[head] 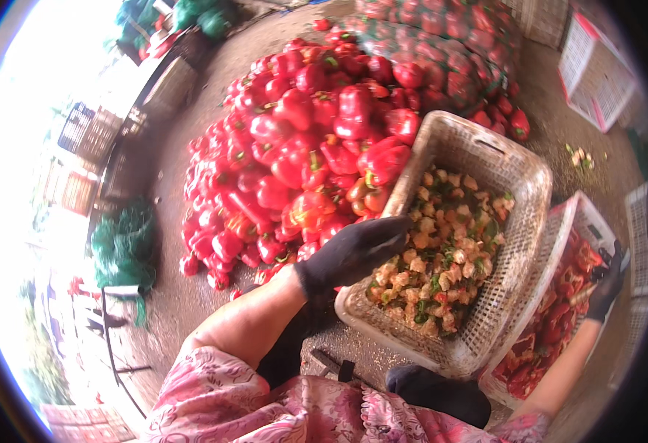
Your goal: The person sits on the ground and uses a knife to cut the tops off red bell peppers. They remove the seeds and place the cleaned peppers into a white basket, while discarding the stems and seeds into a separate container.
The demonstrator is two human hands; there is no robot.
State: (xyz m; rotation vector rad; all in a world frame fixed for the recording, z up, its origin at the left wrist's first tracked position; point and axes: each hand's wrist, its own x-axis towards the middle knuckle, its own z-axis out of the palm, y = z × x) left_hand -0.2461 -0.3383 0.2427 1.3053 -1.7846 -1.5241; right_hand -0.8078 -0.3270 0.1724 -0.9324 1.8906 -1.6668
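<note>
My left hand [357, 249], in a dark glove, reaches over the near left rim of a dirty white plastic crate [523, 166]; whether it holds anything is hidden. That crate holds pepper cores [451, 257] with seeds and green stems. My right hand [606, 285], also gloved, is at the far right over a second crate [584, 210] of red pepper pieces [562, 310]. Its fingers are bent around a knife, whose tan handle [581, 295] seems to show beside the palm. A large heap of whole red bell peppers [302, 149] lies left of the crates.
A green mesh sack of peppers [446, 50] lies behind the heap. An upended white and red crate [595, 72] stands back right. Green netting [125, 243] and stacked crates [89, 135] are at the left. Scattered cores [581, 158] lie on the floor.
</note>
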